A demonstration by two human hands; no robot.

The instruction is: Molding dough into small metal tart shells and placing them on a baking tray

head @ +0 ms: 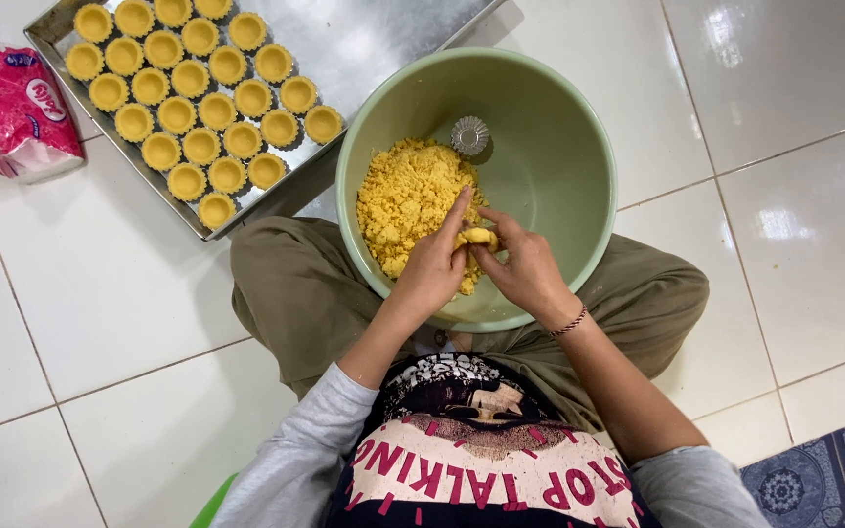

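Red-white bag (14,108) (top left)

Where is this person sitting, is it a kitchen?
Probably a home floor used for baking, maybe in or near a kitchen. The person sits on white floor tiles with a green bowl of yellow dough in their lap, beside a metal tray of tart shells.

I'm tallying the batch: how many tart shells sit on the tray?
28 tart shells, all on the metal tray at upper left, in slanting rows. The frame edge cuts the farthest row, so more may lie out of view.
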